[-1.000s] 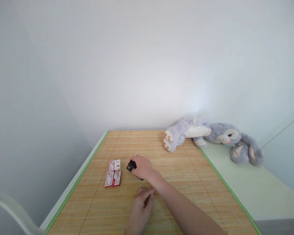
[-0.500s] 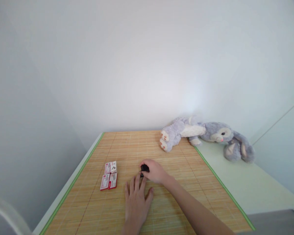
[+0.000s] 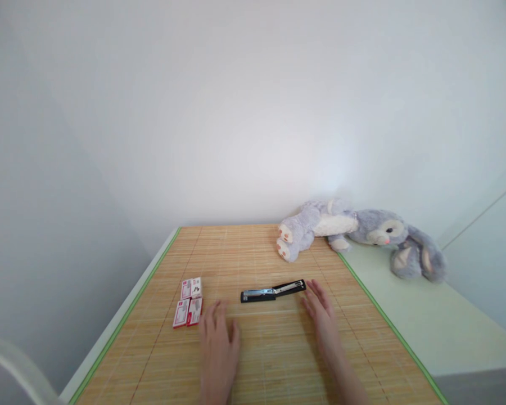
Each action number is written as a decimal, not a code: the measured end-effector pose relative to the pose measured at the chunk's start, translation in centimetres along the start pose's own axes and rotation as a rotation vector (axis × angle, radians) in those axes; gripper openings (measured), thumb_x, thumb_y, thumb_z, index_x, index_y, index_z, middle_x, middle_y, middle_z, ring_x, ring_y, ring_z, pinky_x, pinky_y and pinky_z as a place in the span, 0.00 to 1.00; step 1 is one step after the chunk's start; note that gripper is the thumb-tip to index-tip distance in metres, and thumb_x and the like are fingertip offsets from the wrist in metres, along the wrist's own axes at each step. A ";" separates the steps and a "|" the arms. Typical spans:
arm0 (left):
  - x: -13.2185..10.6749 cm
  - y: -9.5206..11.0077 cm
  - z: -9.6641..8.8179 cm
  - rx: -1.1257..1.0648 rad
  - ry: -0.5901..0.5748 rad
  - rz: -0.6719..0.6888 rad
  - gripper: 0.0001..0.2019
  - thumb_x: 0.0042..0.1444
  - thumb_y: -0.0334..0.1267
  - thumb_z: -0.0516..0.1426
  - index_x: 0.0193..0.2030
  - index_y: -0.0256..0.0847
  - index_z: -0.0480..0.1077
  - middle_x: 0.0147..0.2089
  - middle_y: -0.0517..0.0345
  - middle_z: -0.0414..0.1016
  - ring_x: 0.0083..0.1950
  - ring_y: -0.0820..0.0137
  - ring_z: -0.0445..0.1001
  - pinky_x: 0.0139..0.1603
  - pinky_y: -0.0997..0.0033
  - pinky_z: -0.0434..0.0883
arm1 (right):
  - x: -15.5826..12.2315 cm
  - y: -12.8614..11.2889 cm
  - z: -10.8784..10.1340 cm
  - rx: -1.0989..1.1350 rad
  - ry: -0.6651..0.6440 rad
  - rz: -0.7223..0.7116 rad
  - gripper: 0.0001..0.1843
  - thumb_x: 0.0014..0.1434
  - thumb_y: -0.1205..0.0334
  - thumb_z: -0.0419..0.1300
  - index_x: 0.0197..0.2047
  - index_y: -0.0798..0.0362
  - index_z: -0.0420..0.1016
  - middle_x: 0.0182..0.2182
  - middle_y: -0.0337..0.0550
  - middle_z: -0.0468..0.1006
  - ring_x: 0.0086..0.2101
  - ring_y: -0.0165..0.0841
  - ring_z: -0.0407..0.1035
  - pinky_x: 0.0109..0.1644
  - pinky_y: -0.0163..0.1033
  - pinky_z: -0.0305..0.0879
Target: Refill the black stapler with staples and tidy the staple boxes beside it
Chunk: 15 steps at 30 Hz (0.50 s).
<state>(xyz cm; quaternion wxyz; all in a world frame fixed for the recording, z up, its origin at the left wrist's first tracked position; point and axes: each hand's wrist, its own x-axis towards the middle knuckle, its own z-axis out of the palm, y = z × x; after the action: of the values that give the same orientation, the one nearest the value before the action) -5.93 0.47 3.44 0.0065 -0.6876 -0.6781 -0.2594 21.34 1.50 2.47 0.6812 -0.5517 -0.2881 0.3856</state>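
Observation:
A black stapler [image 3: 272, 291] lies folded out flat on the bamboo mat [image 3: 253, 349], its metal staple channel showing. My right hand [image 3: 320, 315] rests flat on the mat just right of and below the stapler, fingers stretched out, holding nothing. My left hand [image 3: 217, 343] lies flat lower left of the stapler, fingers spread, empty. Several small red and white staple boxes [image 3: 188, 301] sit in a cluster just left of my left hand.
A grey and white plush rabbit [image 3: 362, 233] lies on its side at the back right, half on the mat, half on the pale green surface [image 3: 438, 326]. White walls close in behind and to the left. A pale curved edge [image 3: 12, 360] shows at bottom left.
My right hand let go of the stapler and drew back to the right; the stapler now lies opened out flat. My left hand slid a little left and down.

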 end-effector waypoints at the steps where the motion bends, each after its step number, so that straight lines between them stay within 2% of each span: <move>1: 0.2 -0.8 -0.7 0.059 0.066 -0.108 0.26 0.69 0.42 0.48 0.72 0.42 0.59 0.69 0.42 0.64 0.71 0.50 0.60 0.69 0.40 0.61 | -1.0 -0.1 0.0 -0.026 0.045 -0.031 0.30 0.58 0.45 0.64 0.61 0.45 0.71 0.59 0.48 0.73 0.55 0.43 0.72 0.56 0.48 0.73; 3: 0.4 -2.3 -2.1 0.182 0.142 -0.264 0.26 0.69 0.44 0.49 0.71 0.39 0.62 0.66 0.36 0.63 0.67 0.44 0.63 0.63 0.37 0.64 | -3.1 -0.5 -0.1 -0.096 0.075 -0.084 0.27 0.60 0.45 0.62 0.59 0.47 0.72 0.51 0.49 0.77 0.47 0.41 0.74 0.51 0.45 0.73; 4: 0.4 -3.0 -2.7 0.227 0.153 -0.294 0.26 0.69 0.45 0.50 0.70 0.39 0.63 0.66 0.35 0.63 0.66 0.43 0.63 0.62 0.36 0.65 | -4.0 -0.6 -0.1 -0.124 0.031 -0.092 0.25 0.61 0.44 0.62 0.57 0.47 0.73 0.47 0.48 0.78 0.43 0.40 0.74 0.47 0.44 0.73; 7: -0.1 -4.7 -3.3 0.234 0.107 -0.232 0.21 0.68 0.44 0.52 0.65 0.46 0.70 0.66 0.41 0.65 0.66 0.45 0.63 0.63 0.38 0.64 | -5.7 -1.0 0.2 -0.211 -0.257 -0.059 0.23 0.63 0.42 0.60 0.53 0.49 0.76 0.38 0.47 0.78 0.36 0.38 0.72 0.42 0.42 0.71; 9: -0.6 -5.0 -3.1 0.099 -0.008 -0.111 0.19 0.68 0.41 0.51 0.62 0.52 0.72 0.62 0.48 0.70 0.63 0.52 0.68 0.63 0.44 0.66 | -6.0 -1.1 0.7 -0.284 -0.422 -0.012 0.25 0.63 0.39 0.60 0.51 0.50 0.78 0.33 0.45 0.78 0.33 0.37 0.71 0.39 0.40 0.70; 12: -1.2 -3.9 -2.3 -0.215 -0.237 0.094 0.18 0.68 0.39 0.50 0.61 0.53 0.73 0.59 0.54 0.75 0.61 0.59 0.72 0.64 0.52 0.70 | -5.4 -0.8 2.0 -0.365 -0.546 0.094 0.29 0.60 0.34 0.61 0.49 0.51 0.77 0.28 0.40 0.75 0.25 0.32 0.66 0.28 0.36 0.63; 15: -1.2 -1.0 -1.5 -0.412 -0.353 0.167 0.19 0.65 0.39 0.53 0.62 0.52 0.72 0.60 0.54 0.76 0.61 0.60 0.72 0.64 0.54 0.70 | -4.3 -0.2 3.1 -0.370 -0.695 0.227 0.32 0.57 0.30 0.61 0.47 0.51 0.75 0.25 0.35 0.74 0.18 0.26 0.60 0.21 0.33 0.54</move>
<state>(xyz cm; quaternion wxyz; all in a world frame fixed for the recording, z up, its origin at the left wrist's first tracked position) -7.34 -1.13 3.97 -0.2304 -0.7626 -0.5425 -0.2664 16.54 -0.47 3.52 0.3856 -0.5301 -0.5028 0.5634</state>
